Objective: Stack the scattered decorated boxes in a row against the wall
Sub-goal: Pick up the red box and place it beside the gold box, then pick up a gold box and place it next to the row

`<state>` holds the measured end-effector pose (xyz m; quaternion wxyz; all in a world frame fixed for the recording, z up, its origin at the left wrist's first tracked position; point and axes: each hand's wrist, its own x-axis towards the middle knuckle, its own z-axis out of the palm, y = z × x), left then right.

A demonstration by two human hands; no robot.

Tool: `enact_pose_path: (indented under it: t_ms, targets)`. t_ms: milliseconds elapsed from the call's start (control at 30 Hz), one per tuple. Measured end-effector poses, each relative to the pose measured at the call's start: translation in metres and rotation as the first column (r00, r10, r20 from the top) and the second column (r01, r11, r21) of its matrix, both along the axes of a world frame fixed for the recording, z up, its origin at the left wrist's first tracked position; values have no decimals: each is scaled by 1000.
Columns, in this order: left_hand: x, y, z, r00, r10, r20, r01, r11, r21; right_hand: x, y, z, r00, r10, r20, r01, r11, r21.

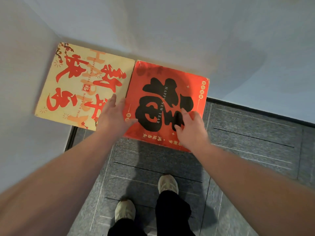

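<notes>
Resting released, both hands [113,114] [189,126] touch the red box [170,106] beside the tan box [81,86], against the wall [170,31].

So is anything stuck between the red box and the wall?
Nothing visible is. The red box has its far edge up against the wall, right beside the tan box. The left hand and right hand are both on top of it.

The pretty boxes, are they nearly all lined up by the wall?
Two are. The tan cardboard box with red writing sits in the corner, and the red cardboard box with a black character is beside it along the wall. Both hands, left hand and right hand, hover at the red one. No other boxes show, so what is left is unclear.
</notes>
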<state>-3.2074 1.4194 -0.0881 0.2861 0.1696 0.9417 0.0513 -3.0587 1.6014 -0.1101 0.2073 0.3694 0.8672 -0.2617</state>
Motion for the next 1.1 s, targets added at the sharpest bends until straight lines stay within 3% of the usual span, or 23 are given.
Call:
enact_pose_path:
  t_ms: [300,567,767,933,1100]
  targets:
    - [41,-69,39,982,186,43,-189,980,65,-28,-39,45,954,299,1,-299,954,26]
    - [123,-173,66,879,472,68,-477,876,78,-21,-137,77,817,576,8,-576,816,46]
    - [271,-309,103,732,679,-50,-681,731,-34,50,-281,114,557,831,-7,-828,555,79]
    - [454,-420,139,487,869,-88,-872,478,-102,173,-412,148,263,965,16,-964,262,55]
    - [652,-489,173,232,966,-110,-969,220,-113,321,-531,180,-25,1000,-8,-996,-24,80]
